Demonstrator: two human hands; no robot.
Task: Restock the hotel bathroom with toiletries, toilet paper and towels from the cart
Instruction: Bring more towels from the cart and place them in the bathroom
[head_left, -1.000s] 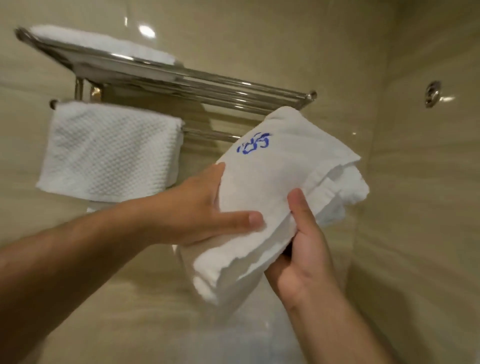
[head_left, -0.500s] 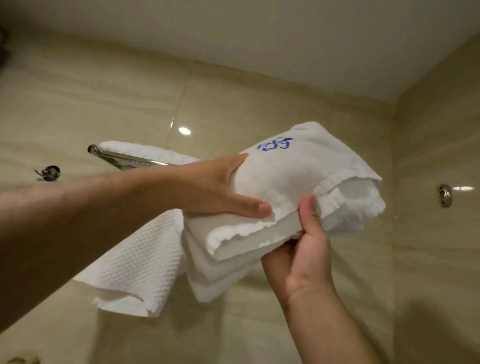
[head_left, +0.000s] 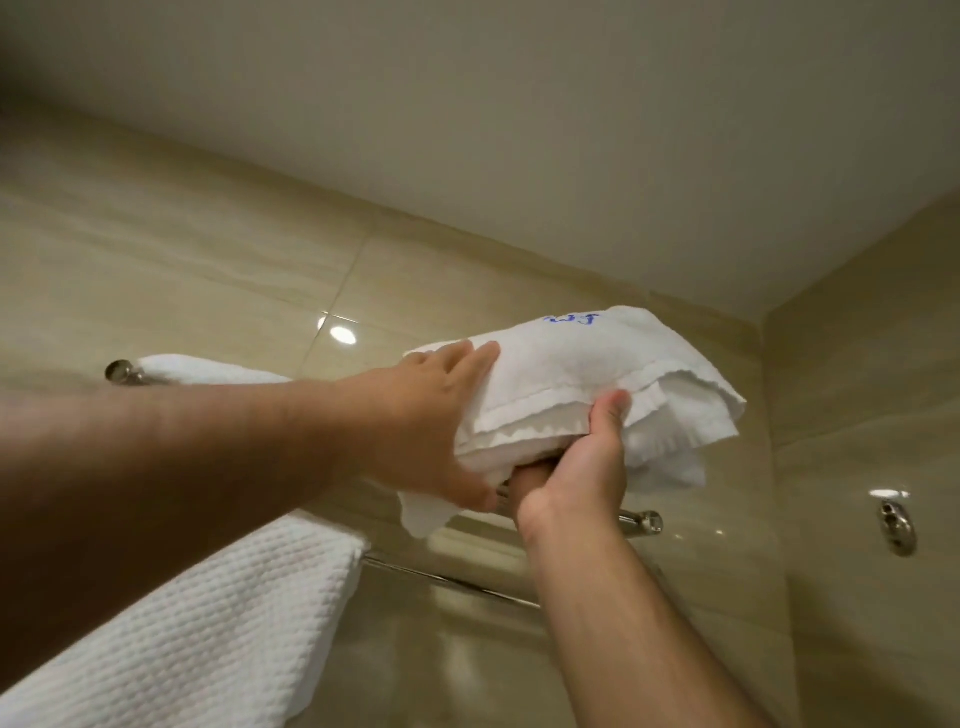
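A folded white towel (head_left: 582, 374) with a blue mark on top is held up over the right part of the chrome towel rack (head_left: 641, 521). My left hand (head_left: 436, 421) lies on its left end, fingers spread over the top and thumb below. My right hand (head_left: 582, 467) grips the towel's near edge, thumb on the folded layers and fingers hidden underneath. Whether the towel rests on the shelf bars is hidden by my hands.
Another folded white towel (head_left: 208, 370) lies on the left of the rack shelf. A waffle-weave towel (head_left: 208, 623) hangs from the lower bar (head_left: 457, 582). A chrome wall fitting (head_left: 896, 527) sits on the right wall. Tiled walls and the ceiling close in above.
Both hands have carried the folded towel upward and toward the wall, from chest height to the level of the rack shelf. The camera has tilted up toward the ceiling.
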